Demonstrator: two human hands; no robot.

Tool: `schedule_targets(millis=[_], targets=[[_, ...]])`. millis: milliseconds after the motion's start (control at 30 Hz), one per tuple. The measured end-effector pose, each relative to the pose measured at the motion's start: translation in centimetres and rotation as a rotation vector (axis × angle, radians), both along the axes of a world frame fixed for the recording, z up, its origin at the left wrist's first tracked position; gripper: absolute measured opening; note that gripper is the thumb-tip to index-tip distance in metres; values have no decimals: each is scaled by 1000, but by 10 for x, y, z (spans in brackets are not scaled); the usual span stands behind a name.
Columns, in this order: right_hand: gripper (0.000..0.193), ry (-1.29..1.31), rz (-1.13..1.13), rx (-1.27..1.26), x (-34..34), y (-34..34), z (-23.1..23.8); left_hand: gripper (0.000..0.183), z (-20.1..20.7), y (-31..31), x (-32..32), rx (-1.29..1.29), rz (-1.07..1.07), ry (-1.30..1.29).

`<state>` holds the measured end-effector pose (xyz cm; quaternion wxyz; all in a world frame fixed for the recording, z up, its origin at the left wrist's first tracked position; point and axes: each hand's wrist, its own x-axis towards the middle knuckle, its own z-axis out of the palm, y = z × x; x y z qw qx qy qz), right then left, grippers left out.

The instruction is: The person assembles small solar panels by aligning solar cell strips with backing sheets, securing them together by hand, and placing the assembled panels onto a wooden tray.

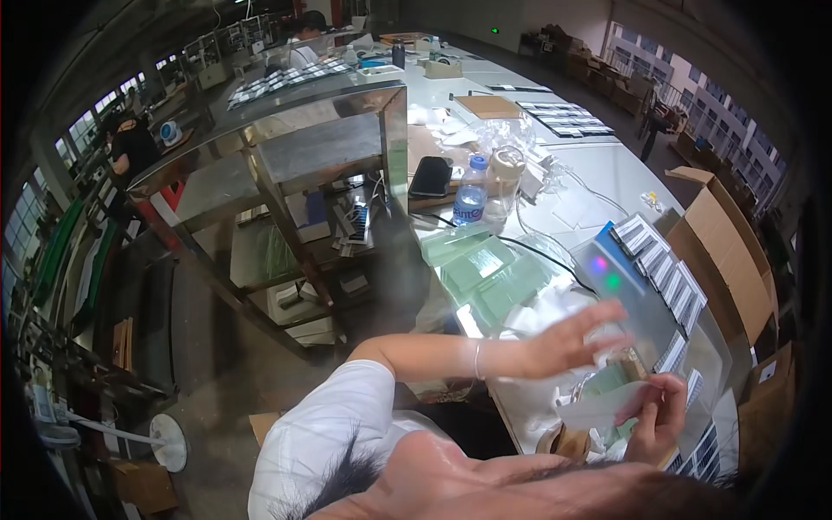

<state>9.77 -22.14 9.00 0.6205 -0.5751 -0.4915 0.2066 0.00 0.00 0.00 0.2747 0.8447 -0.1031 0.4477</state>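
My left hand (576, 340), slightly blurred, hovers above the table with its fingers spread and nothing in them. A pale band circles that wrist. Lower right, my right hand (660, 416) pinches a thin, translucent whitish sheet (605, 406) by its edge between thumb and fingers. Beneath the hands lie a green piece (607, 379) and other small things, partly hidden by the sheet. Crumpled white wrapping (548, 310) lies just beyond my left hand. A grey-blue board (620, 276) with magenta and green light spots is ahead of it, with rows of striped pieces (666, 276) along its right.
Green sheets in clear film (490, 270) lie on the white table (576, 160). A black cable (548, 255) crosses them. Farther back stand a water bottle (471, 192), a clear jar (503, 186) and a phone (431, 177). Left is a metal rack (394, 130); right, a cardboard box (721, 251).
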Motion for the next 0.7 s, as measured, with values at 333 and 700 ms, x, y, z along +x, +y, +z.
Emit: schedule_targets(millis=[333, 700], targets=[[9, 22, -365, -169, -14, -37, -11, 17, 27, -56, -40, 246, -505, -390], [8, 162, -326, -345, -12, -47, -25, 36, 23, -53, -68, 204, -543, -64]])
